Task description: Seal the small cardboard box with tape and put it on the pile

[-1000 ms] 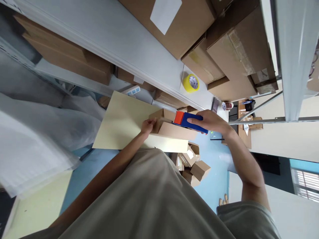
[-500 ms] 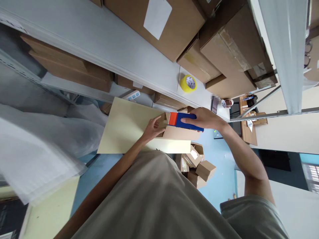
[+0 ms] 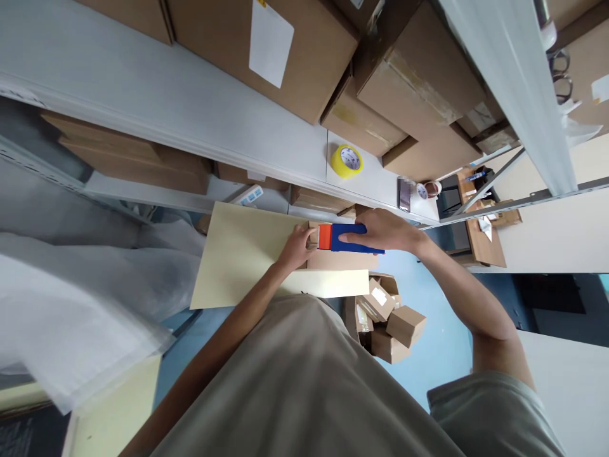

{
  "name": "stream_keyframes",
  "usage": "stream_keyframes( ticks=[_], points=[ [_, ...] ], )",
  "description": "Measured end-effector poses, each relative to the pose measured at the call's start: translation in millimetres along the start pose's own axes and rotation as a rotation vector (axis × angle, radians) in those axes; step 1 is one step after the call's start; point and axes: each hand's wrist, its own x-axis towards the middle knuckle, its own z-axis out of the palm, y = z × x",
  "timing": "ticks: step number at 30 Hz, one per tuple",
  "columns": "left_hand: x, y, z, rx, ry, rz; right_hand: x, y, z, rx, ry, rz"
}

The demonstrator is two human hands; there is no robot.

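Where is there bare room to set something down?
Bare: the cream board between plastic sheeting and left grip; the grey shelf between large carton, yellow tape roll and front edge. Crowded: around the cardboard box, where the right grip holds the blue-and-red tape dispenser.

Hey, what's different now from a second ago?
The left hand and the orange end of the blue tool have drawn together at the left end of the cardboard box. The right hand still grips the tool; the yellow tape roll stays on the shelf.
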Motion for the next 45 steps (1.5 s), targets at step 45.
stream_keyframes(
  ticks=[45],
  points=[
    [-7.5,41.9,87.6,0.477,0.683,-0.620,96.2,192.4,174.7,0.265,-0.110,-0.251]
  ],
)
